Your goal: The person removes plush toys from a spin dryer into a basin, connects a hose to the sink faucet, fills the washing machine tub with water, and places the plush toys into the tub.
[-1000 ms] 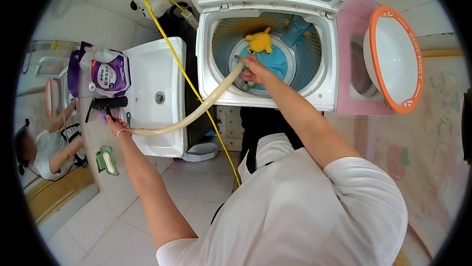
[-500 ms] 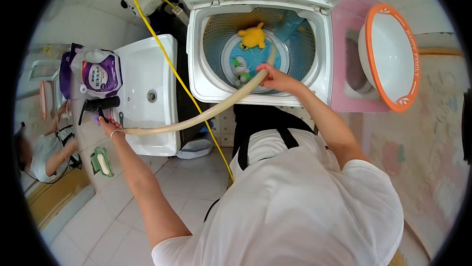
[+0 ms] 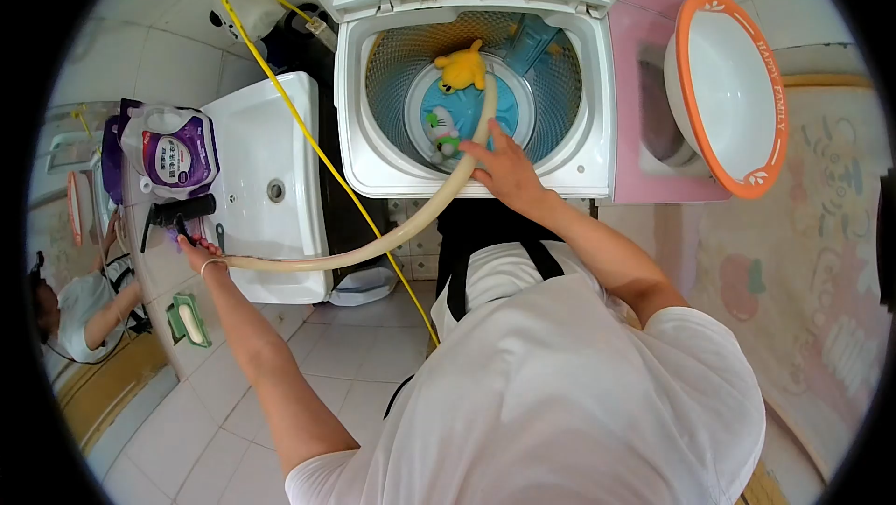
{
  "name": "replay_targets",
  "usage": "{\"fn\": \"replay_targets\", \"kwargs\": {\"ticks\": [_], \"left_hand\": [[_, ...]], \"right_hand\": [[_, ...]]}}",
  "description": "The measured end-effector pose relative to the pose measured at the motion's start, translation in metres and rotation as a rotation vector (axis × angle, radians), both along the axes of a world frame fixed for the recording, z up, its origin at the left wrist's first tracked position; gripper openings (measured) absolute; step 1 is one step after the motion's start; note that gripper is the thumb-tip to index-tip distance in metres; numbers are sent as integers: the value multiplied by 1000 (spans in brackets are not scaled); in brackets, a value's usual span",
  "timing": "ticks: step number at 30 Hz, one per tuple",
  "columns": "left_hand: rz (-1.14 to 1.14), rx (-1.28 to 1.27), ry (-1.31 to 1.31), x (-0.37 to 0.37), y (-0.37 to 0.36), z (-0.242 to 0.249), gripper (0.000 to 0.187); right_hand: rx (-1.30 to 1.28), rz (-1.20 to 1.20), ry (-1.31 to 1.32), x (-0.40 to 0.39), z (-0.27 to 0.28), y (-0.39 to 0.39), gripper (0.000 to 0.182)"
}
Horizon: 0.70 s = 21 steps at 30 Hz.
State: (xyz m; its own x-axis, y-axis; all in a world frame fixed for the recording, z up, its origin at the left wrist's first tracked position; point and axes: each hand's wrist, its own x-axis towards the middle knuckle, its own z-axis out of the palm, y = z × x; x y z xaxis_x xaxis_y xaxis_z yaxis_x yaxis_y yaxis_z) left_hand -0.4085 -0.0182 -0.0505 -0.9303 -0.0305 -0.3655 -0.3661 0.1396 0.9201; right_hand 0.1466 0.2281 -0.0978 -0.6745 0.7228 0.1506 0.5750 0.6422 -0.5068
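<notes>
A beige hose (image 3: pixel 392 230) runs from the black tap (image 3: pixel 177 211) by the sink into the open washing machine (image 3: pixel 471 183). My right hand (image 3: pixel 499 169) grips the hose at the machine's front rim, its end lying in the drum. My left hand (image 3: pixel 191 245) is closed on the tap's handle at the hose's other end. A yellow plush toy (image 3: pixel 460 68) and a white-and-green plush toy (image 3: pixel 441 130) lie on the blue drum floor.
A white sink (image 3: pixel 266 178) stands left of the machine, with a purple detergent pouch (image 3: pixel 168 155) behind it. A yellow cord (image 3: pixel 299 118) crosses above the sink. An orange-rimmed white basin (image 3: pixel 728 94) rests at the right. A green soap dish (image 3: pixel 187 320) hangs on the wall.
My right hand drew back from inside the drum to its front rim, still holding the hose. The white-and-green toy came into sight. My left hand stayed at the tap.
</notes>
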Motion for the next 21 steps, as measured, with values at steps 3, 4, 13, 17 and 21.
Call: {"fn": "replay_targets", "kwargs": {"ticks": [3, 4, 13, 17, 21], "left_hand": [[-4, 3, 2, 5, 2, 3, 44], [-17, 9, 20, 9, 2, 5, 44], [-38, 19, 12, 9, 3, 6, 44], [-57, 48, -2, 5, 0, 3, 44], [-31, 34, 1, 8, 3, 5, 44]], "right_hand": [[10, 73, 80, 4, 1, 2, 48], [64, 93, 86, 5, 4, 1, 49], [-93, 103, 3, 5, 23, -10, 43], [-61, 111, -6, 4, 18, -11, 43], [91, 118, 87, 1, 16, -10, 43]]}}
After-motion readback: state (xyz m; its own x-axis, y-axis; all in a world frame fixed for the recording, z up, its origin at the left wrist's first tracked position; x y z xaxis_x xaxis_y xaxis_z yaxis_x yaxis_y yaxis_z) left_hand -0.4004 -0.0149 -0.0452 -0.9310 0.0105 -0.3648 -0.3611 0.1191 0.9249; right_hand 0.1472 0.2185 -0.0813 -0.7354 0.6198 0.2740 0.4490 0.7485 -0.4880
